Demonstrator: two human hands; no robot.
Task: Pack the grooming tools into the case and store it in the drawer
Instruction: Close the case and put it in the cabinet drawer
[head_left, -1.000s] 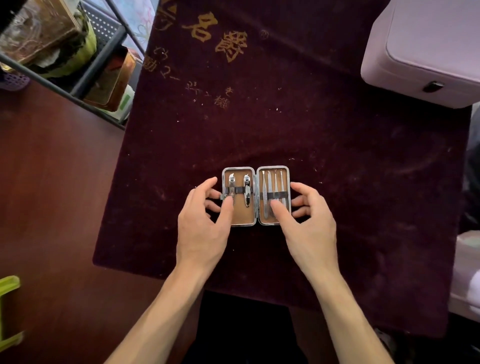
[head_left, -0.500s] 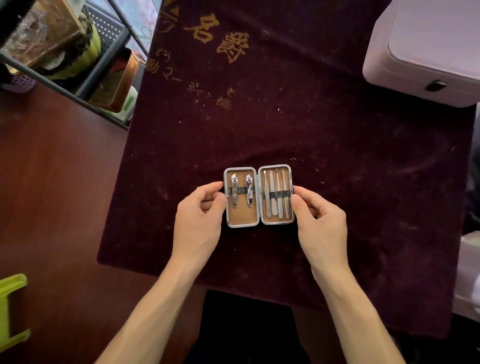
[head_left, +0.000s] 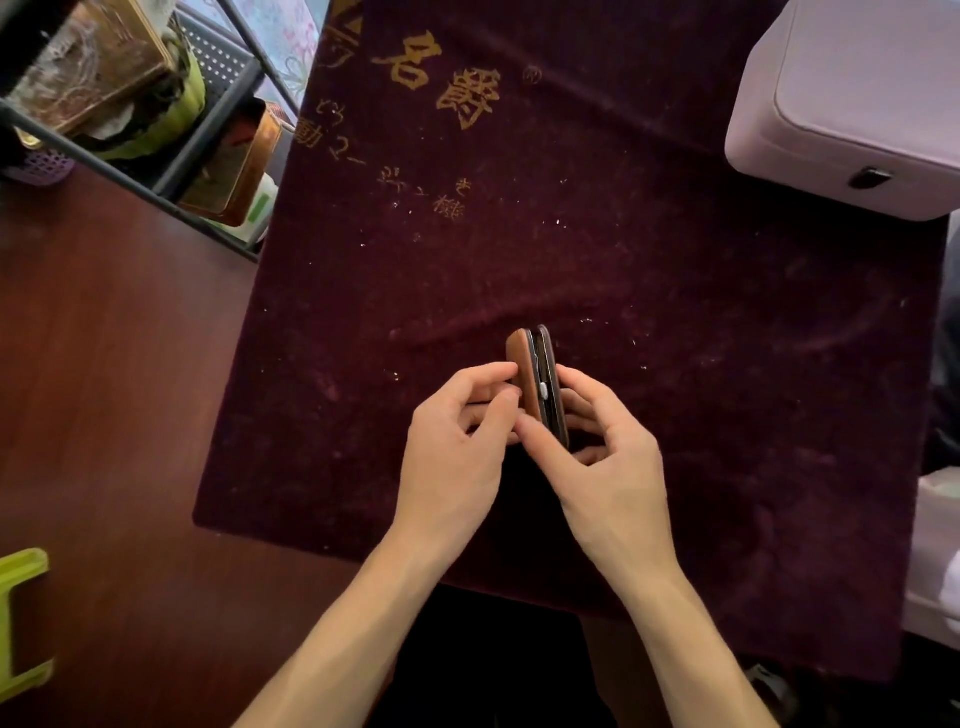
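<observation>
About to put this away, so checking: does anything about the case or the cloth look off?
Nothing stands out. The case stands on edge between the left hand and right hand, halves nearly together. The cloth shows only pale specks.

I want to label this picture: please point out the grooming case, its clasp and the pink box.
grooming case (head_left: 522, 374): head view, brown outer shell.
clasp (head_left: 542, 389): head view, silver knob.
pink box (head_left: 857, 98): head view, lid top.

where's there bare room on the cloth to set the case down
Bare cloth lies between the gold lettering, the pale box and the hands. The wood table left of the cloth is bare too. The shelf rack corner is crowded.
</observation>
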